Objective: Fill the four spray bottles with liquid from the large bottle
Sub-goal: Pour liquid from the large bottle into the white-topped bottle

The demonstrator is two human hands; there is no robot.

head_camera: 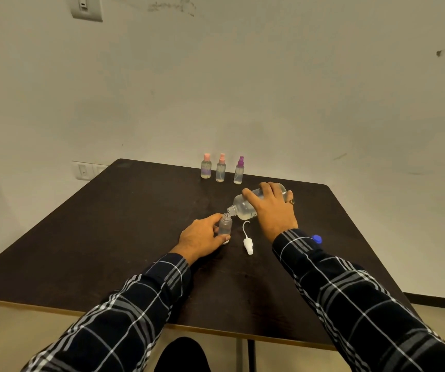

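Clear large bottle (pixel 244 209) half-hidden under gripping right fingers (pixel 265 189) | left fingers (pixel 212 218) grip small bottle (pixel 225 226) | stream indiscernible

A person's right hand (pixel 271 208) tips a large clear bottle (pixel 245 208) so its mouth meets the open neck of a small spray bottle (pixel 225 226), held upright by the left hand (pixel 202 237) on a dark bench (pixel 108 237). A white spray pump (pixel 248 242) lies just right of the small bottle — a blue cap (pixel 317 239) sits beside the right sleeve. Three capped spray bottles (pixel 220 168) — two pink-topped, one purple — stand at the far edge.
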